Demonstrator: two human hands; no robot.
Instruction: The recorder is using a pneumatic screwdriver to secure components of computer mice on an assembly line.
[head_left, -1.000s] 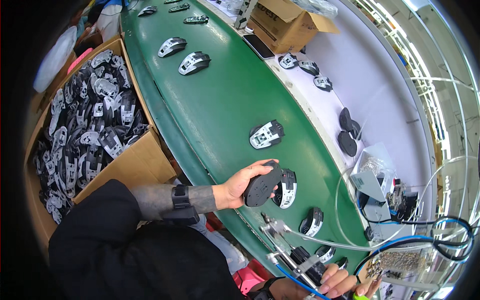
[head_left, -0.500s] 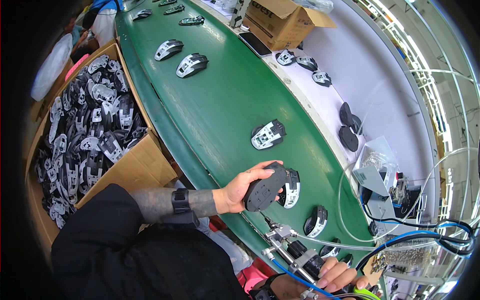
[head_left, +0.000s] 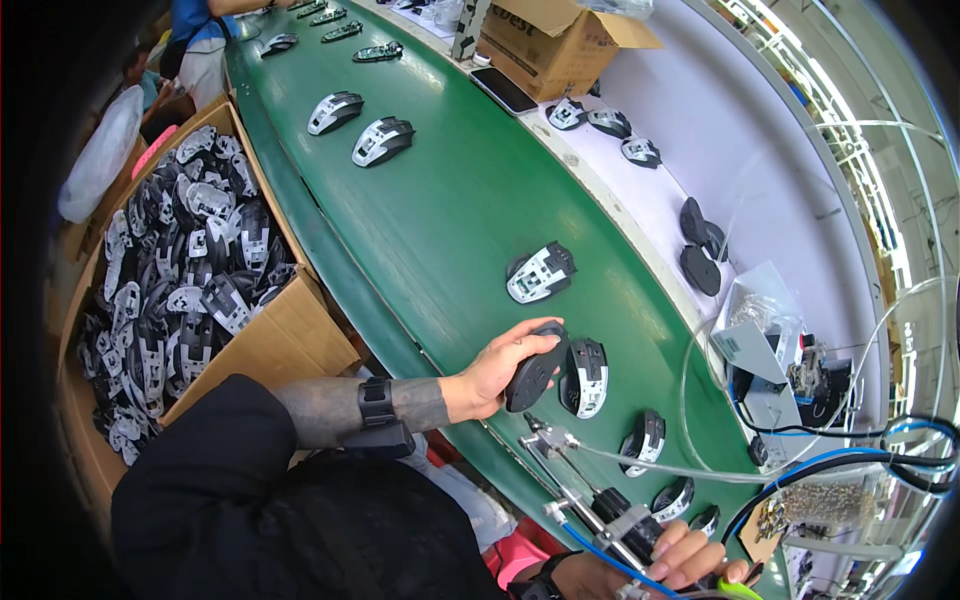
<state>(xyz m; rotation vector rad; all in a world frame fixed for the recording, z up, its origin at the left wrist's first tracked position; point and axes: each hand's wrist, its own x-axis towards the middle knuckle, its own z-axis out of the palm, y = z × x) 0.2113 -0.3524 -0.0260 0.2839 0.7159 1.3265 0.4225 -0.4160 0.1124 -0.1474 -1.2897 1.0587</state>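
Note:
My left hand (head_left: 487, 380) is wrapped around a dark computer mouse (head_left: 537, 368), tilted over the green conveyor belt (head_left: 450, 235). A partly built mouse with a white-and-black shell (head_left: 586, 378) sits right beside it on the belt. At the lower right my right hand (head_left: 692, 556) grips an automatic screwdriver (head_left: 622, 520) with hoses attached. Its front end (head_left: 540, 428) is just below the held mouse, and a gap shows between them. Another half-built mouse (head_left: 541, 272) lies farther up the belt. Several more (head_left: 643, 440) lie near the right hand.
A large cardboard box (head_left: 270, 345) full of mouse shells stands at the left. Mouse parts (head_left: 700, 268) and a phone (head_left: 503, 90) lie on the white ledge beyond the belt. Clear tubing (head_left: 690, 400) loops near the screwdriver. Another person (head_left: 200, 40) is at the belt's far end.
The screwdriver has moved down and right, away from the mouse underside its tip was at. My left hand has turned the mouse more onto its edge. A person's arm now shows at the far end.

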